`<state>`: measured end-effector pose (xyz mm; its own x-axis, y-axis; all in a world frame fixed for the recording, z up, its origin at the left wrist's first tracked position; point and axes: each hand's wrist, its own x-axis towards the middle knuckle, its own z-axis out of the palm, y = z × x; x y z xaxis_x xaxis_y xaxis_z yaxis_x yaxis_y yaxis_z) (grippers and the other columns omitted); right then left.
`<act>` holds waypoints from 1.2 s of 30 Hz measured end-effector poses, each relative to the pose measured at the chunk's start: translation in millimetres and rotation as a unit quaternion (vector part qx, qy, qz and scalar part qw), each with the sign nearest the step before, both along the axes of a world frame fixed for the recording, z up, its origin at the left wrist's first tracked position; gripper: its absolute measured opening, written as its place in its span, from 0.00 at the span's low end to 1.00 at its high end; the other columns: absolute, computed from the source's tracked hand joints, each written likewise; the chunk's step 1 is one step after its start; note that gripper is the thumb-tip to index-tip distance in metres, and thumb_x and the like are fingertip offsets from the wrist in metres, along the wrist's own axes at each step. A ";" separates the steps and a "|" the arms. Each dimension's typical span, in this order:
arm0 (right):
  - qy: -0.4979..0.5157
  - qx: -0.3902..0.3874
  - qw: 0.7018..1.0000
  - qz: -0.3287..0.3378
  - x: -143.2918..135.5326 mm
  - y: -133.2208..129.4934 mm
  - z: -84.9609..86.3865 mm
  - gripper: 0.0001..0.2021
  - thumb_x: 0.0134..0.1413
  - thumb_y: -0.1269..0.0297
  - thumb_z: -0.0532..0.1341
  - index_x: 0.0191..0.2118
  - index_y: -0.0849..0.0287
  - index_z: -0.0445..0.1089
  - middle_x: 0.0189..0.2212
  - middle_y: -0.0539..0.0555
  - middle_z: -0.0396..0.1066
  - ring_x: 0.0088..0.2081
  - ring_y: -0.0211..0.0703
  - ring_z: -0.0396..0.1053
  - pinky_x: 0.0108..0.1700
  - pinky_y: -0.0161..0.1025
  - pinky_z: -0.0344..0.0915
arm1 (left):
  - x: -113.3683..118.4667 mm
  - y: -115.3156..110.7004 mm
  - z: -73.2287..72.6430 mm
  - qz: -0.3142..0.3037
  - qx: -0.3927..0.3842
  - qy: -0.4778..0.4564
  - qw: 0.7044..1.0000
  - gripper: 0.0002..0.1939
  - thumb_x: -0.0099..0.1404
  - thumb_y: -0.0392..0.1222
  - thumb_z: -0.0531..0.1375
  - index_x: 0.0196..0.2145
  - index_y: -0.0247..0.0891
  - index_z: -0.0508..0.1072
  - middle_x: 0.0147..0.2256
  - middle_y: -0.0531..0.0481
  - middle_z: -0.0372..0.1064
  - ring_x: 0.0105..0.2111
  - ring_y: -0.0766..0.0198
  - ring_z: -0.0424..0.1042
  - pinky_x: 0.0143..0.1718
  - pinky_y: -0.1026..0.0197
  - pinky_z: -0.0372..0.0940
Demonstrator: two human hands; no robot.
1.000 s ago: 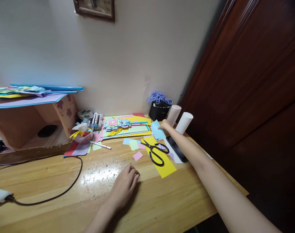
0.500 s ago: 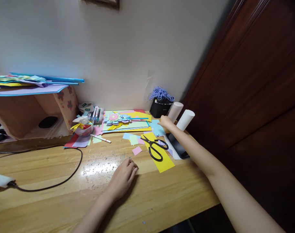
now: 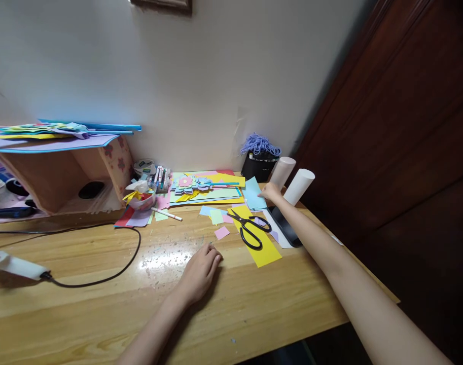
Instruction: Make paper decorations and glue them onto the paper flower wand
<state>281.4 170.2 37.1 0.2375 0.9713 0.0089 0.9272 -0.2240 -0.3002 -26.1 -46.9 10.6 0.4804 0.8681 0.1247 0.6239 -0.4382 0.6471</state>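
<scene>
My right hand [image 3: 271,192] reaches far across the wooden desk [image 3: 254,304] and pinches the edge of a light blue paper sheet [image 3: 252,194], which tilts up off the surface. Just right of that hand stand two white rolls [image 3: 292,178], and a dark phone [image 3: 285,225] lies under my forearm. My left hand [image 3: 201,272] rests palm down on the desk with fingers loosely curled, holding nothing. Black scissors [image 3: 250,229] lie on a yellow paper strip [image 3: 259,238] between the hands.
A stack of coloured paper with cut flowers [image 3: 204,188] lies by the wall, beside markers [image 3: 161,177], a small bowl of scraps [image 3: 142,197] and a black pot of purple yarn [image 3: 259,157]. A glue gun [image 3: 14,264] with a black cable [image 3: 102,276] lies left. A dark wooden door [image 3: 398,126] is right.
The camera view has shifted slightly. My right hand has lifted the light blue paper by its edge. My left hand stays put on the desk.
</scene>
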 end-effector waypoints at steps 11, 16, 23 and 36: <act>0.156 0.151 0.970 0.106 -19.7 -88.8 72.9 0.15 0.51 0.55 0.59 0.38 0.62 0.70 0.25 0.54 0.71 0.27 0.43 0.69 0.30 0.38 0.63 | -0.4 -2.1 -0.4 0.038 0.017 -0.005 0.999 0.12 0.68 0.40 0.45 0.38 0.38 0.67 0.40 0.46 0.64 0.40 0.60 0.65 0.42 0.57 0.61; 0.401 -0.054 0.894 0.191 -77.1 -136.3 22.8 0.28 0.39 0.48 0.64 0.45 0.61 0.66 0.19 0.47 0.65 0.19 0.37 0.62 0.23 0.35 0.60 | -6.5 2.5 -2.2 0.156 0.002 -0.084 0.984 0.11 0.67 0.36 0.43 0.41 0.38 0.63 0.39 0.46 0.65 0.41 0.60 0.66 0.42 0.57 0.61; 0.464 -0.186 0.825 0.265 -152.9 -165.3 -46.8 0.21 0.47 0.45 0.57 0.40 0.57 0.61 0.19 0.45 0.62 0.20 0.38 0.62 0.23 0.35 0.58 | -22.3 1.8 3.5 0.259 0.057 -0.039 0.963 0.10 0.65 0.33 0.45 0.40 0.36 0.62 0.40 0.43 0.65 0.43 0.57 0.65 0.45 0.52 0.60; 0.149 0.081 0.911 0.375 -136.9 -155.7 -42.9 0.10 0.60 0.61 0.48 0.37 0.49 0.66 0.39 0.56 0.69 0.43 0.50 0.67 0.46 0.49 0.63 | -72.7 11.0 -0.2 -0.008 0.043 0.123 0.991 0.26 0.68 0.51 0.47 0.61 0.43 0.54 0.62 0.49 0.48 0.63 0.54 0.45 0.62 0.41 0.38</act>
